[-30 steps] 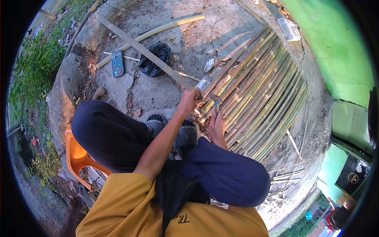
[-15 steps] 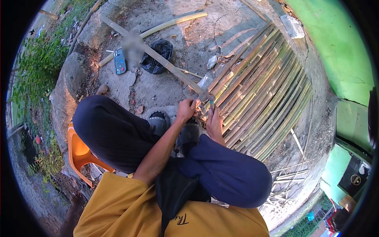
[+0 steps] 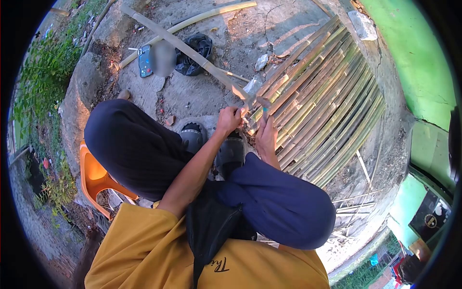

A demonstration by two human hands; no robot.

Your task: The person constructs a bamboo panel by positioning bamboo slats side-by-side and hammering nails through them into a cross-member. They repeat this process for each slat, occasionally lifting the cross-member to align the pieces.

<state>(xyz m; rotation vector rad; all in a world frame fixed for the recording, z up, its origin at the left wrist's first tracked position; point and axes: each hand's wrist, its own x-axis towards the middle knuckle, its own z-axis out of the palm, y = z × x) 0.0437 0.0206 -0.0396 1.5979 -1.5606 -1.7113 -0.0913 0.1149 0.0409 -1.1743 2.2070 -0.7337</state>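
My right hand [image 3: 266,137] is wrapped round the handle of a small hammer [image 3: 264,104], its head raised near the end of a long bamboo pole. My left hand [image 3: 229,119] is closed in a pinch just left of the hammer, by the pole's near end; what its fingers hold is too small to make out. The bamboo pole [image 3: 192,54] runs from the upper left down to the edge of the slats. Many split bamboo slats [image 3: 327,96] lie side by side on the ground right of my hands.
A black plastic bag [image 3: 194,54] and a blue patterned object [image 3: 144,61] lie beyond my feet. Another bamboo piece [image 3: 216,14] crosses under the pole. An orange chair [image 3: 92,176] stands at left, a green wall [image 3: 414,58] at right.
The hammer has shifted slightly up and right, away from the pole's end. My left hand has moved up a little, and the whole view has shifted slightly.
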